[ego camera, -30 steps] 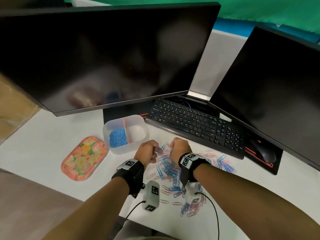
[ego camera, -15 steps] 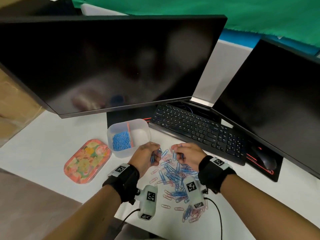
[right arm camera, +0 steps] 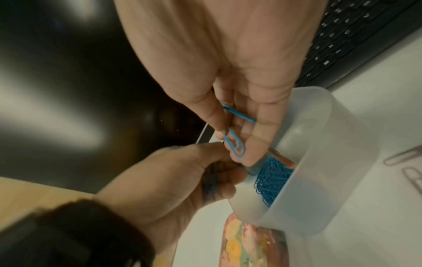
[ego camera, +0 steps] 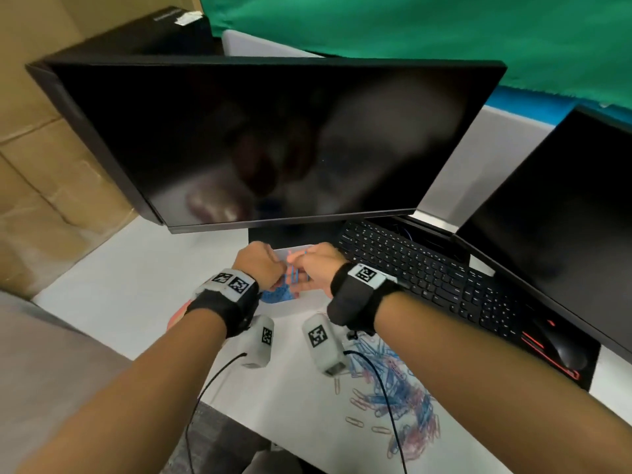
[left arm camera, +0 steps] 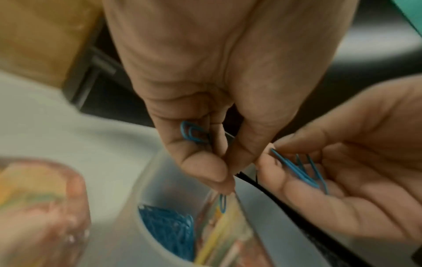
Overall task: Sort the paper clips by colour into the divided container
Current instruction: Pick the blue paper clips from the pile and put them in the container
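Observation:
Both hands hover over the translucent divided container [ego camera: 285, 307], which they mostly hide in the head view. My left hand [left arm camera: 219, 168] curls round a few blue paper clips [left arm camera: 194, 133], and one blue clip [left arm camera: 222, 203] hangs just below its fingertips above the container. My right hand [right arm camera: 230, 137] pinches more blue clips [right arm camera: 235, 142] between thumb and fingers. One compartment of the container [right arm camera: 308, 144] holds a heap of blue clips [right arm camera: 271, 177]; the other compartment is barely visible. A mixed pile of blue and pink clips [ego camera: 393, 388] lies on the desk under my right forearm.
A large dark monitor [ego camera: 273, 142] hangs close behind the container. A black keyboard [ego camera: 427, 268] and a mouse [ego camera: 561, 347] lie to the right, under a second monitor. The floral lid [right arm camera: 251, 243] rests left of the container. The desk edge runs beneath my forearms.
Both hands left the clip pile and rose forward and left to the container, carrying blue clips. The head view has tilted up and closer.

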Demonstrator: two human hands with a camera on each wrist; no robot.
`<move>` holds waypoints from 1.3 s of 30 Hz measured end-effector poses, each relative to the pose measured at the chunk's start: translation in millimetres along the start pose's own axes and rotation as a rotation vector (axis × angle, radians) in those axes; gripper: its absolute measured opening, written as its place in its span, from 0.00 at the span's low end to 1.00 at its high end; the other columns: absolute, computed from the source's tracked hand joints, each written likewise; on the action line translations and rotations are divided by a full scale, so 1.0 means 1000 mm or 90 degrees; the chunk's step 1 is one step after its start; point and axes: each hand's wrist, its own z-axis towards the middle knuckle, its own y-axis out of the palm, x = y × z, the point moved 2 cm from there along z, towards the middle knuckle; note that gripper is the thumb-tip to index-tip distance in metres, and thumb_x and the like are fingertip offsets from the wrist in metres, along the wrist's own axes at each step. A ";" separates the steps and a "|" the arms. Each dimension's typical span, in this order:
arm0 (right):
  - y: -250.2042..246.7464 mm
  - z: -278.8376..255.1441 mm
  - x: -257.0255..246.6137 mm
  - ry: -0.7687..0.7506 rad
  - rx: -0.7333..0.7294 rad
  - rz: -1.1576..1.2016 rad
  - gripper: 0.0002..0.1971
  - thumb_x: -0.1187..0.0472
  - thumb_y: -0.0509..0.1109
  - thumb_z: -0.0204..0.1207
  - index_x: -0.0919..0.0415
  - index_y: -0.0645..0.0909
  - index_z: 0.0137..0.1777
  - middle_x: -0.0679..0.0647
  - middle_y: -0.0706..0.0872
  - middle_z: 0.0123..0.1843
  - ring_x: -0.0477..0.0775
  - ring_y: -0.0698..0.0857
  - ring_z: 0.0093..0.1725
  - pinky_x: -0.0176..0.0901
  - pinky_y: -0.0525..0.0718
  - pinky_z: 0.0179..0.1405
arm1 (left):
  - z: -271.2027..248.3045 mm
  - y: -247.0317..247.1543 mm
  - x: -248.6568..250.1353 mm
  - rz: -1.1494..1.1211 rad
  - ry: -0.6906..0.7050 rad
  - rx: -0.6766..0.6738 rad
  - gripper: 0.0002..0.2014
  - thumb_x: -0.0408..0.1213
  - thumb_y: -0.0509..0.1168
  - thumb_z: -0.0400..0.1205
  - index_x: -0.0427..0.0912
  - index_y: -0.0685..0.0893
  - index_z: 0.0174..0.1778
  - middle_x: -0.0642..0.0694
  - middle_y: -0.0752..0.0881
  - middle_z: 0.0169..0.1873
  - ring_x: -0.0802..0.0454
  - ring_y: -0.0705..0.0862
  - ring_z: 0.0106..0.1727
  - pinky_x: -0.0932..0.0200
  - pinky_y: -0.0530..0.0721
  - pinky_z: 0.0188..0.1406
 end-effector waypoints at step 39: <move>-0.151 -0.050 0.146 -0.075 0.257 -0.610 0.14 0.64 0.61 0.78 0.58 0.84 0.59 0.56 0.83 0.57 0.58 0.83 0.56 0.47 0.82 0.58 | -0.014 0.164 0.036 0.416 0.308 -0.148 0.15 0.43 0.59 0.84 0.39 0.78 0.62 0.39 0.82 0.58 0.41 0.83 0.57 0.50 0.83 0.56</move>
